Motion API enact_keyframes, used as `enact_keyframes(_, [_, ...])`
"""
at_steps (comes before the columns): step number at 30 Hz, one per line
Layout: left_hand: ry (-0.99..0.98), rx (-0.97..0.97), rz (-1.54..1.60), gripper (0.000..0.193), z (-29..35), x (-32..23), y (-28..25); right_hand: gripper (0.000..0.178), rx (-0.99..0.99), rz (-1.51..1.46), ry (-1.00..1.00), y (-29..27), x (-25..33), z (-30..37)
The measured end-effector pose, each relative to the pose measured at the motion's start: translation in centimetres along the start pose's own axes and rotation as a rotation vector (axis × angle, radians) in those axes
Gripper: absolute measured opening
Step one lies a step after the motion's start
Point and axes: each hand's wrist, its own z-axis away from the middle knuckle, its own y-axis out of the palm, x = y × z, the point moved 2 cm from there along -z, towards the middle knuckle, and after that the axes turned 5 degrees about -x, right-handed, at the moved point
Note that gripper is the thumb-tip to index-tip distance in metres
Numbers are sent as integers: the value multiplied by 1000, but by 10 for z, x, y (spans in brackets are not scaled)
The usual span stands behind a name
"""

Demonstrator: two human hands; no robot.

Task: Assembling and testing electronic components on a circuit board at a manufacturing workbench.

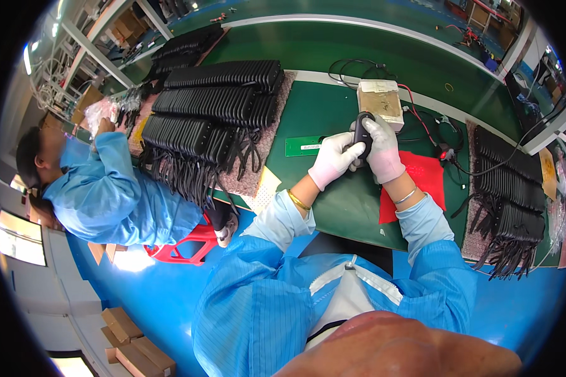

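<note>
Both my hands wear white gloves and meet over the green table mat (339, 213). Between them is a small black oblong device (362, 131) with a rounded end, tilted upward. My left hand (334, 158) grips its lower left side, thumb across the front. From the other side, my right hand (383, 148) closes round it, with the thumb near its top. The glove fingers hide much of the device. A red cloth (423, 184) lies partly under my right wrist. Left of my hands is a flat green strip with a white label (304, 146).
A pale box (380, 103) stands just beyond my hands, with a red cable (416, 113) beside it. Rows of black strapped devices (214, 103) lie on bubble wrap at left, more (508, 182) at right. A co-worker in blue (116, 188) sits at far left.
</note>
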Motion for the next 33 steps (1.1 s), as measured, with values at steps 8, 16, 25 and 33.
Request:
enact_keyframes(8, [21, -20, 22, 15, 1, -1, 1, 25, 12, -3, -29, -3, -5, -3])
enact_keyframes(16, [39, -56, 22, 16, -2, 6, -2, 25, 72, 30, -59, -2, -4, -4])
enact_keyframes(25, [86, -411, 330, 18, -10, -3, -24, 21, 35, 857, -446, -1, 4, -4])
enact_keyframes(33, [103, -386, 430, 19, -13, 7, -22, 19, 237, 616, -104, 0, 0, -5])
